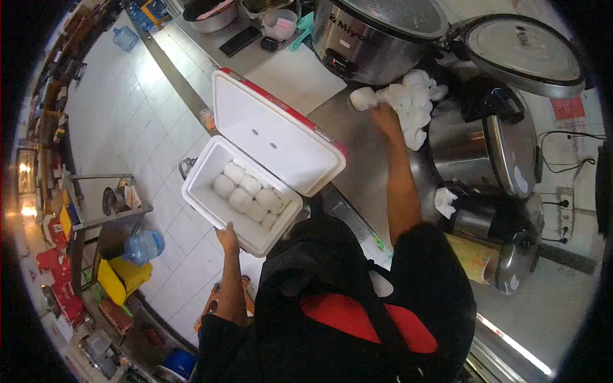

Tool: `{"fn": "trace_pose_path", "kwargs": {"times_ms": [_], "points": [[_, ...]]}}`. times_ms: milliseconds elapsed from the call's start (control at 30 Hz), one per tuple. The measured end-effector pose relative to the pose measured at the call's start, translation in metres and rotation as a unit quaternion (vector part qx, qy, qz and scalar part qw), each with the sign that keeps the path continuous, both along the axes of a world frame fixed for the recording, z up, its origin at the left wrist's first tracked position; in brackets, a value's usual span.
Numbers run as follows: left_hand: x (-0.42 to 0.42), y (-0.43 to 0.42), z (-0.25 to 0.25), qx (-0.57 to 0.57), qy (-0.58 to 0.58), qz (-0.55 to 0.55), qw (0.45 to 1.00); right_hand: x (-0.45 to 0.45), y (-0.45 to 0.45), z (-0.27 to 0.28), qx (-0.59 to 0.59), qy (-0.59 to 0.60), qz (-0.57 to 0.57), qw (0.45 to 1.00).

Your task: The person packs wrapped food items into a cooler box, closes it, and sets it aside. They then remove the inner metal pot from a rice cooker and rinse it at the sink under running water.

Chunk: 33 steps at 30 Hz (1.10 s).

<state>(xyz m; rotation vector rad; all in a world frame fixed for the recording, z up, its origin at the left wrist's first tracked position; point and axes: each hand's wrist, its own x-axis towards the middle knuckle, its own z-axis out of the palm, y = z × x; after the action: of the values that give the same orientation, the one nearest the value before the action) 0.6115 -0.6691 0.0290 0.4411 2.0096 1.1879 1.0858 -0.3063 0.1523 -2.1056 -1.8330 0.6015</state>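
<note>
A white cooler box with a red-edged lid stands raised and tilted beside my body, its lid open. Inside lie several white round bundles, packed close together. My left hand is closed on the near rim of the box. On the steel counter, my right hand reaches to a heap of similar white bundles. Its fingers touch the heap's left side, close to a single bundle; whether they grip one is hidden.
A large steel cooker stands behind the heap, and another cooker stands to its right. A white board, a black phone and a bowl lie farther along the counter. Cables hang at right.
</note>
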Motion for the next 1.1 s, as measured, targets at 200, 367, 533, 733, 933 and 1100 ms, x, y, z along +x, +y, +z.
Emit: {"fn": "trace_pose_path", "kwargs": {"times_ms": [200,367,533,733,933,1100], "points": [[-0.017,-0.004,-0.010,-0.013,-0.002,-0.007,1.000,-0.067,0.052,-0.024,0.029,-0.099,-0.143,0.984],[0.013,0.007,0.035,-0.036,-0.004,0.028,0.999,0.000,0.034,-0.055,0.036,0.022,-0.022,0.999],[0.006,0.008,0.011,-0.027,0.071,0.040,0.996,0.025,-0.111,-0.058,-0.120,0.271,0.120,0.947],[0.012,0.010,0.012,0.010,0.083,0.060,0.995,-0.151,-0.242,0.031,-0.374,0.370,0.392,0.754],[0.008,0.002,-0.015,0.042,0.042,0.047,0.997,-0.339,-0.227,-0.060,-0.210,0.078,0.505,0.833],[0.000,0.005,-0.010,0.042,0.156,0.015,0.987,-0.386,-0.252,-0.215,-0.151,-0.055,0.469,0.868]]}}
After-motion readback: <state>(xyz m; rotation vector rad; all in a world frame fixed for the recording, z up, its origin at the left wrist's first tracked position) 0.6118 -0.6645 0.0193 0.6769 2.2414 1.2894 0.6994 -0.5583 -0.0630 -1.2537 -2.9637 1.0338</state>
